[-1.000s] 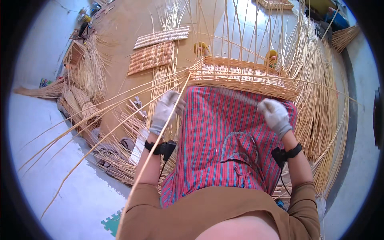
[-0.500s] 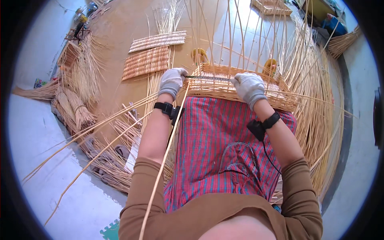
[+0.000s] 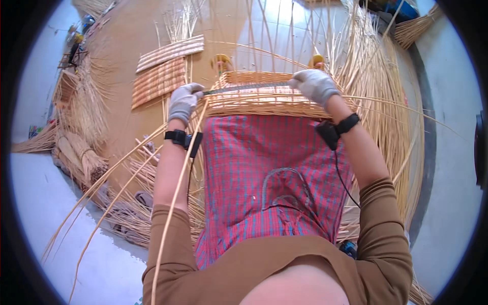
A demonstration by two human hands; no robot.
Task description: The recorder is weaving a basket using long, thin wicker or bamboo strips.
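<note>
My gloved left hand (image 3: 185, 99) pinches one end of a metal measuring tape (image 3: 245, 86) at the left of a half-woven wicker basket (image 3: 264, 105). My gloved right hand (image 3: 313, 87) grips the tape over the basket's right part. The stretched tape crosses the basket, whose long stakes rise from its rim. The basket rests at the far end of a red plaid cloth (image 3: 274, 147) covering the space in front of me. A long pale rod (image 3: 175, 198) slants down past my left forearm.
Woven panels (image 3: 158, 81) lie at upper left. Willow bundles (image 3: 81, 157) line the left, and loose rods (image 3: 386, 132) pile along the right. Two feet in yellow footwear (image 3: 221, 65) show behind the basket. A bundle (image 3: 414, 28) leans by the upper right wall.
Both hands moved up from the cloth to the basket and now stretch the tape across it. In the last half second the right hand went higher and the tape lengthened.
</note>
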